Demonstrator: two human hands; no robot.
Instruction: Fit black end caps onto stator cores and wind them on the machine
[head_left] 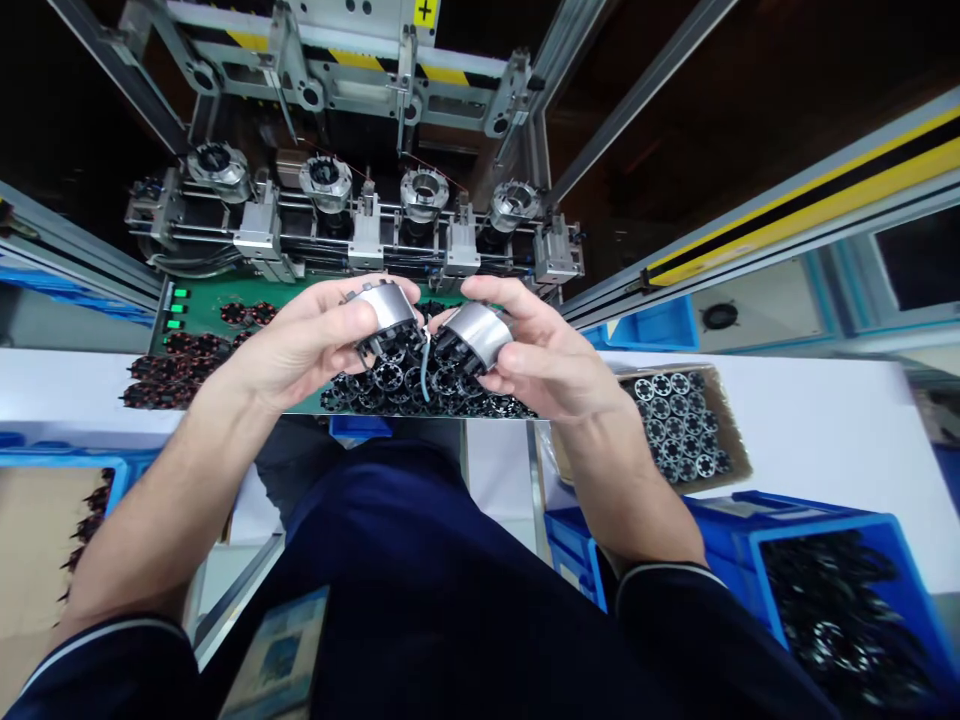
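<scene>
Left hand [315,330] pinches left metal part [388,303], right hand [551,355] pinches right metal part [480,333], thumbs against silver walls. Best grip, as judged: hold smooth sides, keep fingertips off black prongs [455,357] (likely easy to bend), avoid knocking parts together. Both parts tilted, at centre of frame, between hands, near each other; contact hard to tell. Thin bluish strip [425,375] shows between them. Pile of black-and-silver pieces [388,378] just beyond, mid-frame, on green bench [289,292].

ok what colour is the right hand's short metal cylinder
Short metal cylinder: silver side, black end; head view.
</scene>
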